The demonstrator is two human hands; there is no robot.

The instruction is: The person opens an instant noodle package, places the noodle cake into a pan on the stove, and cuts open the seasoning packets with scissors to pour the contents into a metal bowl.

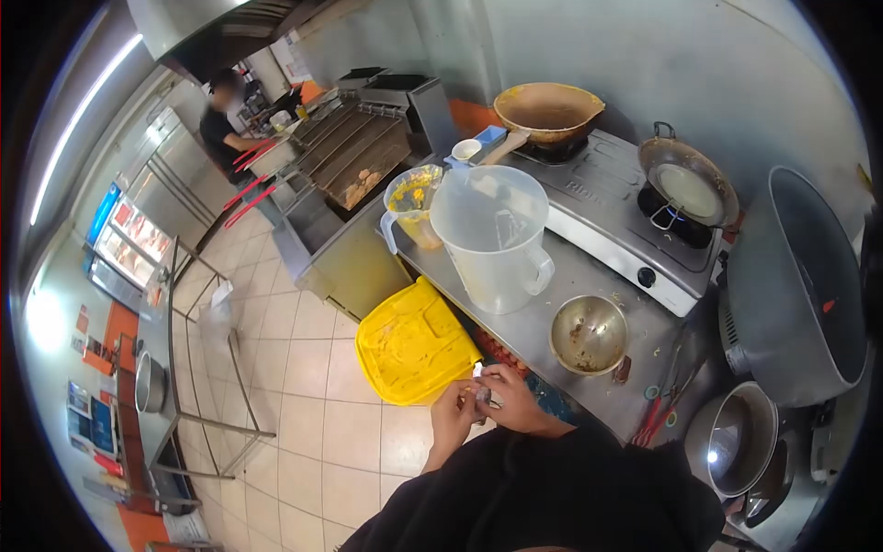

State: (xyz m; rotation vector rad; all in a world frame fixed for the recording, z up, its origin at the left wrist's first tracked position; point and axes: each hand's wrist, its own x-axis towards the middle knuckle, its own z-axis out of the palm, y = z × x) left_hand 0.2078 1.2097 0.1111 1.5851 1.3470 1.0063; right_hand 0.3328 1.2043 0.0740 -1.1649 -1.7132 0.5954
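Note:
My left hand (452, 419) and my right hand (512, 402) meet in front of my body, fingers pinched together. Between the fingertips is a small purplish piece (481, 394), too small and covered to name. A small white bit (477, 370) shows just above my right fingers. Right beyond my hands is a yellow bin lid (414, 342) with smears on it. On the steel counter (575, 276) stand a large clear plastic jug (492, 235), a smaller jug with yellow residue (418, 204) and a steel bowl (589, 335) with brown specks.
A two-burner gas stove (616, 216) carries a wide pan (549, 112) and a wok (690, 184) over a blue flame. Scissors (653, 405), a steel pot (733, 440) and a big grey tub (796, 285) are at right. A person (225, 129) stands by the fryers (354, 147).

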